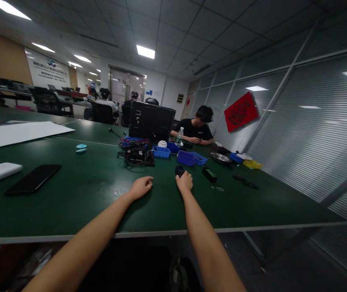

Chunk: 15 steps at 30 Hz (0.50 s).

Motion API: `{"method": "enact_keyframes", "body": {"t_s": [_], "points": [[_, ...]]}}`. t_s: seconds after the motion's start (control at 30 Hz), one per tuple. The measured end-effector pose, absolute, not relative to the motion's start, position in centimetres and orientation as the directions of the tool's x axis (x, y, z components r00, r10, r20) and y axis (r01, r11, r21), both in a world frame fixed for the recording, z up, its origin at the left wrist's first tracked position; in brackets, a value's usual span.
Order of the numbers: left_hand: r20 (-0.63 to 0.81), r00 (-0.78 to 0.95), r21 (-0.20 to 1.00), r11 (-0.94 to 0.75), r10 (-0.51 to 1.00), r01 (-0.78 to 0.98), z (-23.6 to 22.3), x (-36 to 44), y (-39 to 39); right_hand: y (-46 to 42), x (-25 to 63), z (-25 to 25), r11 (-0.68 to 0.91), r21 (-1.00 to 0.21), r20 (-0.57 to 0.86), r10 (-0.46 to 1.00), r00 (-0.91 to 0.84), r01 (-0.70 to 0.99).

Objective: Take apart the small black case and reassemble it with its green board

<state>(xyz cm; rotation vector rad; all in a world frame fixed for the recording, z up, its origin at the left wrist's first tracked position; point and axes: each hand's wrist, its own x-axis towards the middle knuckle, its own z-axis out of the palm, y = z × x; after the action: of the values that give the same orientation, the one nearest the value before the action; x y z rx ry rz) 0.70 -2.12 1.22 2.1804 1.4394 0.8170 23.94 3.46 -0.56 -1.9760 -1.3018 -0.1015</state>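
Observation:
My left hand [141, 187] rests on the green table [97, 211], its fingers loosely bent with a gap between thumb and forefinger and nothing visible in them. To its right, my right hand [185, 182] is closed around a small dark block-shaped object [179, 170], whose far end sticks out beyond the fingers. I cannot make out exactly what that object is. Just right of this hand lies a black box with green on its top [209, 174]. Two tiny clear pieces [219, 189] are on the tabletop near it.
Blue bins [161, 152], a bundle of cables [133, 154] and a monitor [152, 121] stand ahead. A water bottle [179, 136] and metal dish [221, 158] are farther right. A black tablet-like slab [33, 179] lies left. Another person [196, 127] sits across the table.

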Motion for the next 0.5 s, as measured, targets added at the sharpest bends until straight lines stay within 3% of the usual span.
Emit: {"method": "enact_keyframes", "body": {"t_s": [0.2, 0.4, 0.5], "points": [[0.278, 0.308, 0.581, -0.415, 0.910, 0.700, 0.8, 0.7, -1.8, 2.3, 23.6, 1.2, -0.071, -0.615, 0.583, 0.630, 0.513, 0.785], [0.302, 0.317, 0.575, -0.437, 0.899, 0.692, 0.5, 0.6, -1.5, 1.9, 22.2, 1.7, 0.256, -0.628, 0.593, 0.769, 0.239, 0.735], [0.291, 0.321, 0.584, -0.433, 0.901, 0.686, 0.7, 0.6, -1.6, 1.9, 21.7, 1.3, 0.340, -0.649, 0.564, 0.816, 0.130, 0.680]]}}
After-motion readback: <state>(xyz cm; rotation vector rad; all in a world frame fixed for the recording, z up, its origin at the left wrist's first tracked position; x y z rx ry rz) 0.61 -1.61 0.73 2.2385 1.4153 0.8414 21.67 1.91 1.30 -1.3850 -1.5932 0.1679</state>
